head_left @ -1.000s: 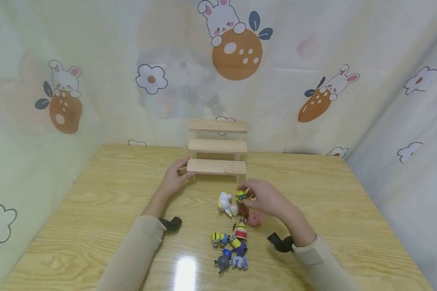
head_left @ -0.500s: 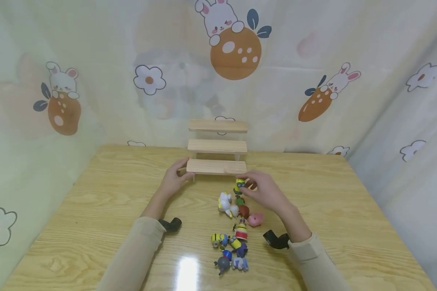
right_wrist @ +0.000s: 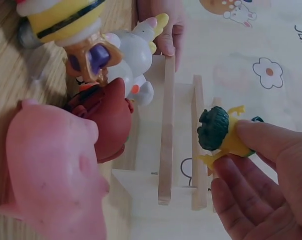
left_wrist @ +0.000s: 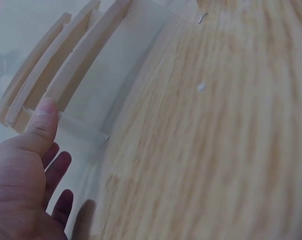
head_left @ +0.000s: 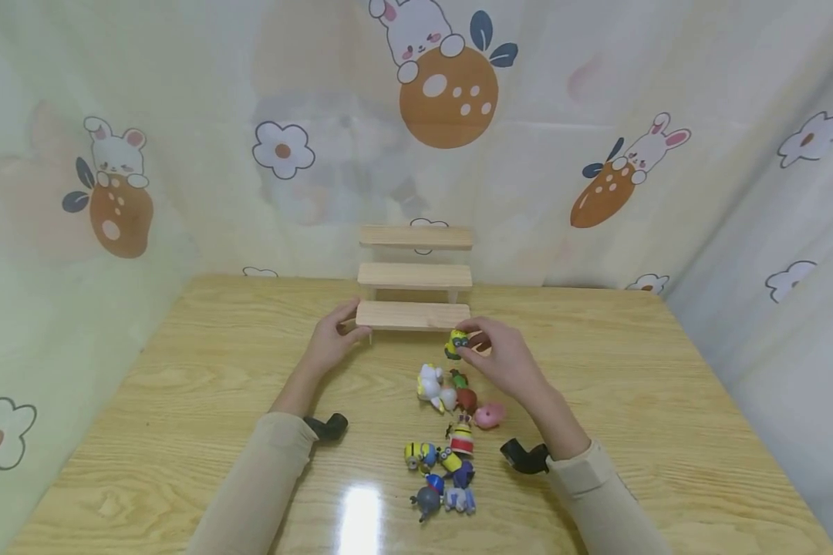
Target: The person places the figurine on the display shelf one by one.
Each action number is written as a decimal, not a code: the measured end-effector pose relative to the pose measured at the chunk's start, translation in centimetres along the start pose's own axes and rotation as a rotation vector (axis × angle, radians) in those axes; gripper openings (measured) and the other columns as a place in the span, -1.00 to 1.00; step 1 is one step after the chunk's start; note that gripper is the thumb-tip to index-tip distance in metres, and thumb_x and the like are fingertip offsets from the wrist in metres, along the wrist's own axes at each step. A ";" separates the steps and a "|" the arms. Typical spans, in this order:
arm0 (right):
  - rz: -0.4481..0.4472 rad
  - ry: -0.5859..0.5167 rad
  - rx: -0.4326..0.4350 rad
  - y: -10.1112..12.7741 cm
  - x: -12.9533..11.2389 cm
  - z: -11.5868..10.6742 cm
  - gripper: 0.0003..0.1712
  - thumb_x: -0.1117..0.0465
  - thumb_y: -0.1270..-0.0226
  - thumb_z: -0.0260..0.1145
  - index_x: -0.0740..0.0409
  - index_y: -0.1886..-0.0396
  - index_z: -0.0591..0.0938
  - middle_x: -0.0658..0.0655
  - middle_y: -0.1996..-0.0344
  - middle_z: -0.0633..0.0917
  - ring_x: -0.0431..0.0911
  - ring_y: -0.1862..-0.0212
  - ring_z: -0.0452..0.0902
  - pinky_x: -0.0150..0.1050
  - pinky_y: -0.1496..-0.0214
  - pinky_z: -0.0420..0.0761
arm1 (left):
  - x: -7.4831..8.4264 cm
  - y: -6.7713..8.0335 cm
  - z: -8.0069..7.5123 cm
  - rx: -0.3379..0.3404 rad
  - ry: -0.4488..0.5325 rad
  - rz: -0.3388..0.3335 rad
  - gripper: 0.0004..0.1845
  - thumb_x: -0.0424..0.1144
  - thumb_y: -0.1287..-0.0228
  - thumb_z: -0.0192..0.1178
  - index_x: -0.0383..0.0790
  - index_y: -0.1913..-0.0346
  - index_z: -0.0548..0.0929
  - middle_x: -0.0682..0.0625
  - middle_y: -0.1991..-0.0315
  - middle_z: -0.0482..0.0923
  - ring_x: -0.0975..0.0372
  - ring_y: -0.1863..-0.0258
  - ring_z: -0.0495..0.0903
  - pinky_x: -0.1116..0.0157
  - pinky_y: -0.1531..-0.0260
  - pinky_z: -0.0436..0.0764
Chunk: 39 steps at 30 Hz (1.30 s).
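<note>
Fingertips (right_wrist: 263, 135) of the right hand (head_left: 505, 362) pinch a small yellow figure (head_left: 456, 344), lifted just below the right end of the lowest step of a wooden stand (head_left: 413, 315). We see the left hand (head_left: 333, 339) resting against that step's left end, thumb (left_wrist: 42, 122) on its edge and fingers loosely straight. The stand has three steps and sits at the far side of the table (head_left: 180, 385). Nearer us lie more toys: a white figure (head_left: 430, 385), a red one (head_left: 466, 399), a pink pig (head_left: 489, 415).
</note>
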State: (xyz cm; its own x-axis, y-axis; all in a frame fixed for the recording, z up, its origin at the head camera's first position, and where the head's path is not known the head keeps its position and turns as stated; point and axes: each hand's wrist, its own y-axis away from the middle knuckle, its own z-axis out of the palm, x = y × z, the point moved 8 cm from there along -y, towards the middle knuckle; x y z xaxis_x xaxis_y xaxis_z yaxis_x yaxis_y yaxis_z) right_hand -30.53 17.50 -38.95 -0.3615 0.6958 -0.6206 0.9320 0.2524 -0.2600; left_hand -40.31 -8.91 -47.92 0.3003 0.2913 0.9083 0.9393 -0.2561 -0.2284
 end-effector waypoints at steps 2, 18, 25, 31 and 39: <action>-0.001 0.003 0.015 0.0 0.0 -0.1 -0.62 0.19 -0.20 0.40 0.06 -0.02 0.59 0.09 0.07 0.69 -0.09 0.21 0.66 -0.19 0.23 0.66 | 0.0 0.0 0.0 0.004 0.006 0.005 -0.23 -0.14 -0.19 0.31 -0.30 -0.41 0.24 -0.12 -0.35 0.33 0.04 -0.30 0.36 0.02 -0.21 0.46; -0.006 -0.014 0.045 -0.2 -0.1 0.3 -0.63 0.23 -0.20 0.39 0.11 -0.02 0.60 0.11 0.11 0.69 -0.06 0.19 0.67 -0.13 0.15 0.68 | 0.0 0.5 0.0 -0.016 0.011 -0.073 -0.22 -0.06 -0.22 0.27 -0.20 -0.43 0.21 -0.11 -0.31 0.36 -0.02 -0.22 0.44 0.08 -0.12 0.54; -0.016 -0.030 0.074 -0.7 -0.4 -0.2 -0.64 0.24 -0.18 0.40 0.14 0.00 0.60 0.14 0.14 0.69 -0.05 0.23 0.68 -0.15 0.16 0.68 | 0.0 0.6 -0.1 -0.016 0.002 -0.064 -0.21 -0.03 -0.21 0.27 -0.22 -0.43 0.22 -0.13 -0.31 0.36 -0.03 -0.24 0.42 0.07 -0.14 0.53; -0.022 0.029 0.059 -1.9 -1.4 -0.8 -0.62 0.21 -0.20 0.39 0.13 -0.02 0.59 0.14 0.08 0.69 -0.04 0.19 0.68 -0.10 0.15 0.68 | 0.0 0.6 -0.2 -0.002 -0.010 -0.070 -0.22 -0.03 -0.20 0.28 -0.20 -0.42 0.23 -0.11 -0.31 0.38 -0.02 -0.24 0.42 0.08 -0.15 0.52; -0.113 0.109 0.018 -4.3 -3.1 -0.7 -0.58 0.21 -0.17 0.41 0.13 -0.04 0.58 0.14 0.08 0.70 -0.10 0.24 0.71 -0.15 0.19 0.69 | 0.1 0.5 0.0 0.004 0.000 -0.034 -0.26 -0.08 -0.20 0.28 -0.20 -0.41 0.27 -0.10 -0.31 0.38 0.02 -0.29 0.38 0.07 -0.18 0.49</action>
State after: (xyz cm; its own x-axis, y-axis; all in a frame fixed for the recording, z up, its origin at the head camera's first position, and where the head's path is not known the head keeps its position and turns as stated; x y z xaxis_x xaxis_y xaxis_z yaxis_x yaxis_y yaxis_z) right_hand -33.41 14.68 -35.37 -0.4583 0.7327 -0.5031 0.8847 0.3220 -0.3370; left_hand -39.80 -9.05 -47.95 0.2687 0.3001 0.9153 0.9495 -0.2424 -0.1993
